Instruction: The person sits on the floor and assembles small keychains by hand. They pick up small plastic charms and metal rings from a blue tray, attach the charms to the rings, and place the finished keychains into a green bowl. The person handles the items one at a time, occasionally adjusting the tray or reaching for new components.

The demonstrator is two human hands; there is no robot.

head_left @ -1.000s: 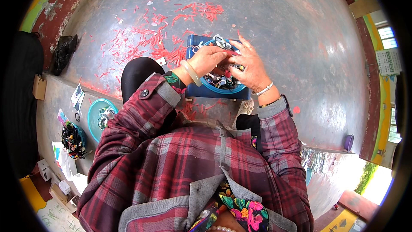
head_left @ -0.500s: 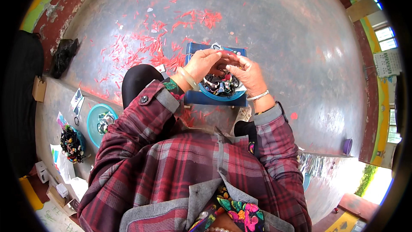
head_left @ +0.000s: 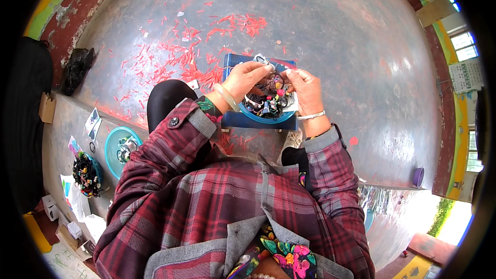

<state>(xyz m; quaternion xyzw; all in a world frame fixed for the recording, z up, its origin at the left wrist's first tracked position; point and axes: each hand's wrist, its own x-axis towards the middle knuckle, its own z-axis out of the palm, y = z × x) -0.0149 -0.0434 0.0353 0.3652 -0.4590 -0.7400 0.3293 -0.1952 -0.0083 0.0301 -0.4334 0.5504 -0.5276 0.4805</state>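
Observation:
In front of me a light-blue round basin holds a heap of dark elastic hair ties with small coloured charms. It stands on a blue stool-like surface. My left hand, with a pale bangle at the wrist, is closed in a pinch above the basin's far left side. Opposite it, my right hand, wearing a white bracelet, pinches above the right side. A small gap separates the hands, and whatever is between their fingertips is too small and blurred to name. Dark bands with pink and yellow charms show below them.
Red scraps litter the floor beyond my left knee. To my left are a turquoise basin with small items, a bunch of black hair ties, and a cardboard box. A purple container stands far right.
My hands have moved apart from their joined position over the basin, the right one shifting slightly right. More of the charm-covered hair ties shows between them.

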